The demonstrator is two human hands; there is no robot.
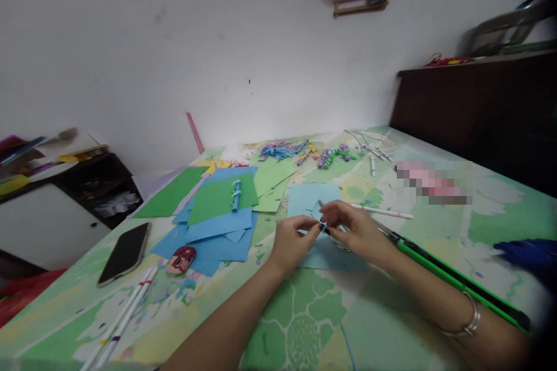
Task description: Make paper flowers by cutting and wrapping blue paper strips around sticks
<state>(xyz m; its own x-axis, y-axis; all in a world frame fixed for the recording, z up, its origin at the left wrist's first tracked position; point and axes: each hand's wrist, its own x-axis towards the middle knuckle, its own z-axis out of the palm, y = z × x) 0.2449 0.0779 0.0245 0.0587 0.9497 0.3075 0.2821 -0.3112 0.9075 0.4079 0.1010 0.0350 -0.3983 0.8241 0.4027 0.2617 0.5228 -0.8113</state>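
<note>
My left hand (298, 240) and my right hand (354, 232) meet over a light blue sheet of paper (315, 192), fingertips pinched together. What sits between the fingertips is too small to make out; a bluish bit shows there. Under my right hand, part of a round, ring-shaped thing (342, 242) shows, perhaps a tape roll, mostly hidden. A white pen-like stick (387, 211) lies just beyond my right hand. Beside my right forearm is a green utility knife (456, 279) with its blade end towards the hand.
Left of my hands lie blue sheets (235, 246), a green sheet (209, 203) with a blue paper roll (236, 196), a pink-red case (181, 259), a phone (125, 253) and white pens (130, 307). Curled paper pieces (278, 151) are heaped at the back by the wall.
</note>
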